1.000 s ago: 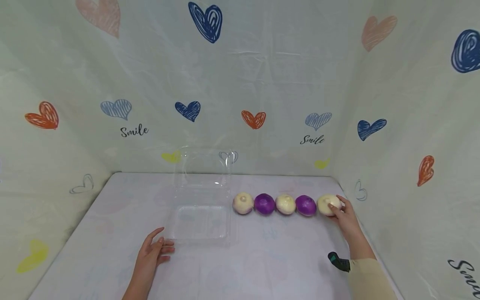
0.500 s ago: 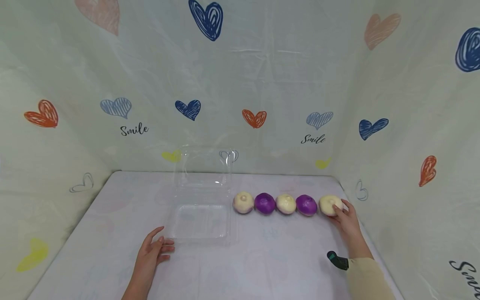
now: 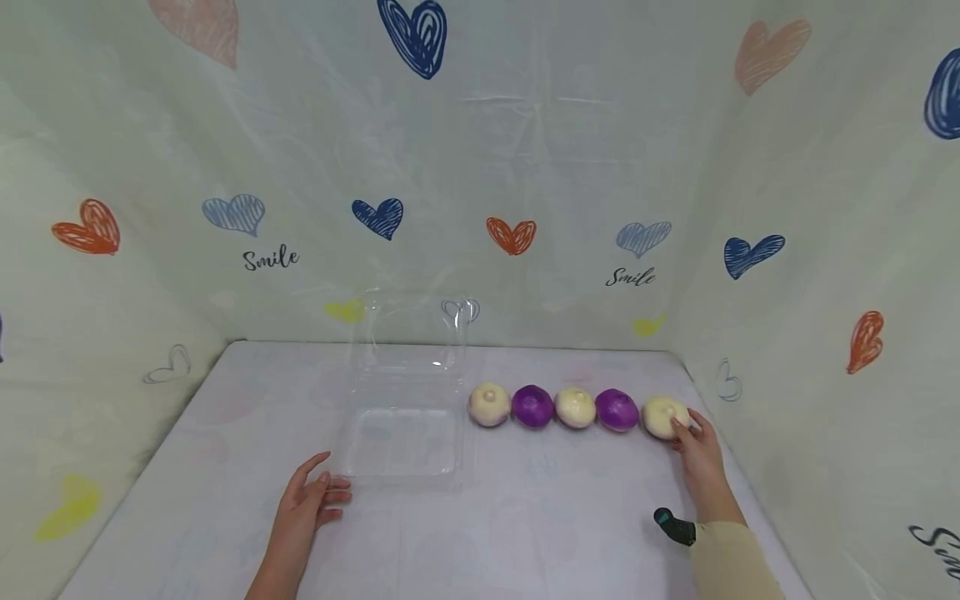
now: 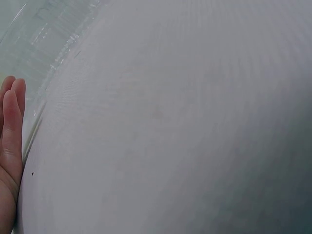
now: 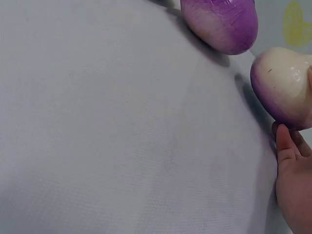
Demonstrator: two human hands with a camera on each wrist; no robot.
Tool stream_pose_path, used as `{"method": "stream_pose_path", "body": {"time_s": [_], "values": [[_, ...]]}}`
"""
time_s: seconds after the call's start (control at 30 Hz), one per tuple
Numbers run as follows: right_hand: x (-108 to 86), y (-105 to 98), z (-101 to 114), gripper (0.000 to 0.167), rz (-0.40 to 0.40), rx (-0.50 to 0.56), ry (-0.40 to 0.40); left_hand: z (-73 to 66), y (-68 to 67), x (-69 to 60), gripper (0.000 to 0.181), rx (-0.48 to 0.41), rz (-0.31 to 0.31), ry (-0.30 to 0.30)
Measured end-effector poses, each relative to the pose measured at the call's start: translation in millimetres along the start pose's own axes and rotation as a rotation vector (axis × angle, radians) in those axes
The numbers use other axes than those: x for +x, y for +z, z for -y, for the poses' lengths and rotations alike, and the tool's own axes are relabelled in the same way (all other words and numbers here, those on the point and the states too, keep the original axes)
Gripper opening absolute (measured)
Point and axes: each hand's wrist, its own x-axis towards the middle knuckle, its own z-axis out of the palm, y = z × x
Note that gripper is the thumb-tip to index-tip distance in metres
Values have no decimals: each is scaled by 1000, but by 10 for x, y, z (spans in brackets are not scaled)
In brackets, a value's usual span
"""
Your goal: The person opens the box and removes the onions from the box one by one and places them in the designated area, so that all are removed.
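Note:
At the right end of a row of turnips, a turnip [image 3: 665,417] with its pale side up is gripped by my right hand [image 3: 701,454], the thumb on its near right side. In the right wrist view this turnip [image 5: 282,87] shows a white top and purple lower flank, with fingers [image 5: 285,144] under its edge. To its left lies a purple turnip [image 3: 617,410], a narrow gap between them. My left hand [image 3: 303,508] rests by the near left corner of a clear plastic clamshell box [image 3: 401,479], fingers loosely extended, holding nothing.
The box's raised lid [image 3: 412,333] stands at the back. Three more turnips, pale [image 3: 490,405], purple [image 3: 533,407] and pale [image 3: 576,407], line up right of the box. A dark strap-like piece [image 3: 675,527] sticks out from my right sleeve. Printed curtains [image 3: 525,167] enclose the table.
The gripped turnip has shifted slightly right, leaving a small gap from the purple one beside it. My right thumb has moved toward its near right edge. The left hand has stayed in place.

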Motion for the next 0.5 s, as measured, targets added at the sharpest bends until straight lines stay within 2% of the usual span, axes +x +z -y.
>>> {"method": "stream_pose_path", "body": {"time_s": [0.17, 0.5], "values": [[-4, -16, -23, 60, -43, -19, -6, 5, 13, 6, 44, -2, -2, 5], [-21, 12, -28, 65, -111, -50, 4, -1, 16, -9, 43, 2, -5, 13]]}}
